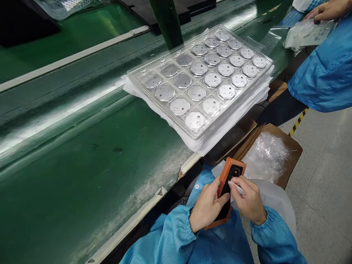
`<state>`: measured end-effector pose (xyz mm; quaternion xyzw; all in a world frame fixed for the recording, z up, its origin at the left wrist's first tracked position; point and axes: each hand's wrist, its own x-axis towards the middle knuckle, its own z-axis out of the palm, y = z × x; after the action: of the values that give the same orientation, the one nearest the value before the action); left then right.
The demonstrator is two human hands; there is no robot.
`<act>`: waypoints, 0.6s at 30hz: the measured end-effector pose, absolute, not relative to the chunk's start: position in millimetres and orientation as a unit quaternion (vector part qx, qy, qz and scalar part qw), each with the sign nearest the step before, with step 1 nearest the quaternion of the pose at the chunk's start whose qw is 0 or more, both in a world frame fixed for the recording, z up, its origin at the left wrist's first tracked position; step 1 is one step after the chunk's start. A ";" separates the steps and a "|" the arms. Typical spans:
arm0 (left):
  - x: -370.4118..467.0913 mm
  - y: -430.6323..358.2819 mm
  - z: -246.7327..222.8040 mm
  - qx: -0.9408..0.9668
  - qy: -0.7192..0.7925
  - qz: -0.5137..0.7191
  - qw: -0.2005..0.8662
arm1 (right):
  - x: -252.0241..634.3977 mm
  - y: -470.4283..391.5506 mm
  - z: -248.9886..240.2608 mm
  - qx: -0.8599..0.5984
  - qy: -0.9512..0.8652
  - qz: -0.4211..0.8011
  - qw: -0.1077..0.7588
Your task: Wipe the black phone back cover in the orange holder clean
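Over my lap, my left hand (208,206) is closed round a long black panel in an orange frame (226,187), which is tilted with its upper end pointing away from me. A dark oval with a small orange spot shows near that end. My right hand (249,201) pinches a slim white piece (236,188), perhaps a folded wipe, with its tip at the black face; I cannot tell whether it touches. Beyond my hands, a clear plastic tray (183,125) holds several silver discs (195,120) with small holes, in separate pockets.
White sheets (233,123) lie stacked under the tray on the green bench (68,190). An open cardboard box (291,156) with clear plastic film (268,154) and a translucent tub (284,201) stand at my right. Another person's hand (331,10) rests on bagged parts (309,35).
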<state>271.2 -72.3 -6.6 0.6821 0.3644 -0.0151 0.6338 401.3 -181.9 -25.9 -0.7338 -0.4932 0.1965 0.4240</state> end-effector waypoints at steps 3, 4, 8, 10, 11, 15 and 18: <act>269.1 -70.9 -8.4 0.665 0.353 0.001 0.658 | 408.8 -185.7 -26.0 -0.745 -0.495 0.188 0.406; 268.7 -70.5 -8.6 0.662 0.350 0.007 0.663 | 410.5 -186.3 -25.5 -0.750 -0.497 0.182 0.397; 269.4 -70.7 -6.5 0.673 0.361 0.000 0.645 | 407.2 -181.2 -20.8 -0.744 -0.522 0.169 0.382; 269.8 -71.6 -4.3 0.679 0.364 -0.020 0.637 | 402.5 -177.6 -18.8 -0.733 -0.534 0.166 0.387; 269.8 -72.0 -3.2 0.676 0.361 -0.025 0.642 | 400.9 -176.9 -18.0 -0.730 -0.538 0.165 0.388; 268.5 -72.0 0.9 0.625 0.341 -0.003 0.702 | 407.1 -183.3 -12.9 -0.742 -0.541 0.141 0.370; 268.6 -72.4 5.4 0.581 0.331 0.002 0.744 | 421.8 -195.2 -2.5 -0.775 -0.487 0.066 0.397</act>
<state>268.6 -72.4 5.4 0.5810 0.3309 0.0019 0.7436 421.8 -195.2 -2.5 -0.7751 -0.4869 0.0658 0.3973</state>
